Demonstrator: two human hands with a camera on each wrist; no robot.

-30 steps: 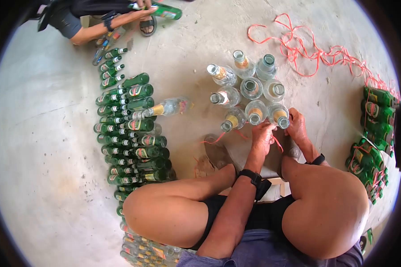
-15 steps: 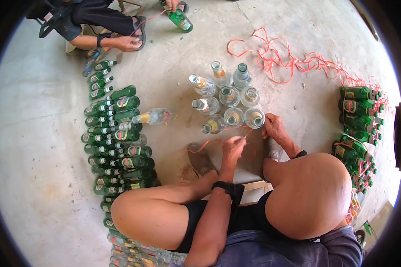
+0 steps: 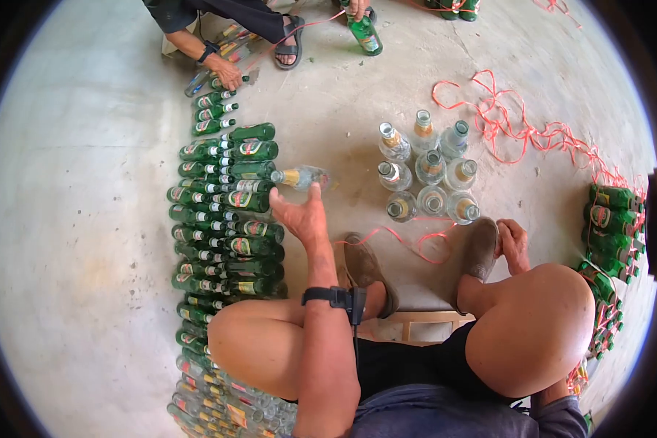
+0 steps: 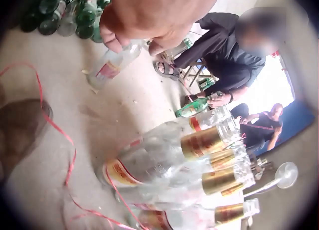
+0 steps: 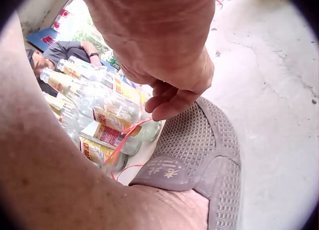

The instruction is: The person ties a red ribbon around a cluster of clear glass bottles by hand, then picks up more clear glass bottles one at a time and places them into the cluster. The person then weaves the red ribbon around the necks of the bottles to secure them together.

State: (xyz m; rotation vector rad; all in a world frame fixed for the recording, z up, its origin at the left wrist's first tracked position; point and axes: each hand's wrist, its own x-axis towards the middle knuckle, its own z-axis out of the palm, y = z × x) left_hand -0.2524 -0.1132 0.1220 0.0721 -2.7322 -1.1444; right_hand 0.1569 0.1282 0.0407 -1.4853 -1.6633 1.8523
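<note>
My left hand (image 3: 303,219) reaches over a clear glass bottle (image 3: 310,177) lying on its side, thumb and fingers spread apart at its near side. In the left wrist view the fingertips overlap the upper part of that bottle (image 4: 112,68). Several clear bottles (image 3: 431,168) stand upright in a tight cluster in front of my feet. Red plastic strap (image 3: 394,232) trails on the floor at their near side. My right hand (image 3: 515,247) hangs beside my right shoe (image 3: 480,248), its fingers loosely curled. In the right wrist view strap (image 5: 117,153) passes close to those fingertips.
Rows of green bottles (image 3: 252,226) lie to the left, with clear ones nearer me. Bundled green bottles (image 3: 612,219) sit at right, near a tangle of red strap (image 3: 522,131). Across the floor, another person's hand holds a green bottle (image 3: 365,36).
My left hand has let go of the strap by the cluster and moved left to the lying bottle. The right hand has drawn back from the cluster to beside the shoe.
</note>
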